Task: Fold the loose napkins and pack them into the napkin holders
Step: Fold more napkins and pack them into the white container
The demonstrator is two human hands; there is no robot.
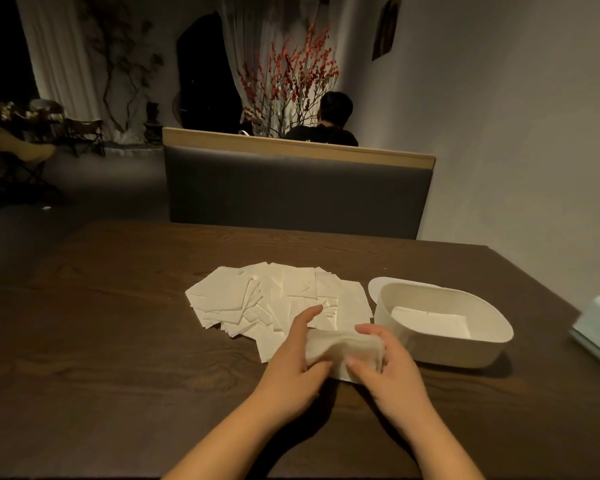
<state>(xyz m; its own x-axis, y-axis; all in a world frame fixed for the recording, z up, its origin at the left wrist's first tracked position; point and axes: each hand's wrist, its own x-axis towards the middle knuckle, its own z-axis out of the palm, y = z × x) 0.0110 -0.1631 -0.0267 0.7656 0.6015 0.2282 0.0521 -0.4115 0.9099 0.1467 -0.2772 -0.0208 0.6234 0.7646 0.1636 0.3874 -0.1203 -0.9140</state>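
Both hands, left (pixel 300 351) and right (pixel 383 358), gripped a folded wad of pale napkins (pixel 343 346) above the dark wooden surface (pixel 118 323). White oval holder (pixel 465 351) beside: few napkins inside. Loose napkin pile (pixel 274 299) remained.

1. Desk (pixel 118 323): dark brown with wood grain.
2. Napkins (pixel 271 299): pale cream, plain.
3. Holder (pixel 465 351): plain off-white.
4. Bench back (pixel 291 195): dark grey with a light tan top strip.
5. Branches (pixel 291 74): red berries.

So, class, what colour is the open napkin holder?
White napkin holder, clearest in the head view.
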